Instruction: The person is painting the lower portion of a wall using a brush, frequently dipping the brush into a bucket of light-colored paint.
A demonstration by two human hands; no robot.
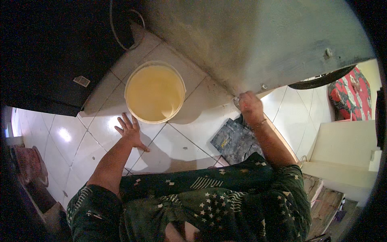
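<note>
A white round bucket (128, 105) filled with cloudy yellowish liquid stands on the tiled floor. Beside its lower left rim, my left hand (130, 131) has its fingers spread over the tiles, holding nothing. My right hand (250, 108) is closed, up against the lower end of the grey wall (282, 40). A small pale bit shows by its knuckles, and what the fingers grip is hidden. Under my right forearm lies a crumpled dark blue-grey cloth (236, 139), smeared with pale marks.
A large black piece of furniture (44, 52) fills the upper left, with a pale cable (114, 30) by it. Right of the wall end are a dark round rim (322, 80), a red floral fabric (350, 94) and a cream panel (346, 149). A reddish object (30, 163) sits far left.
</note>
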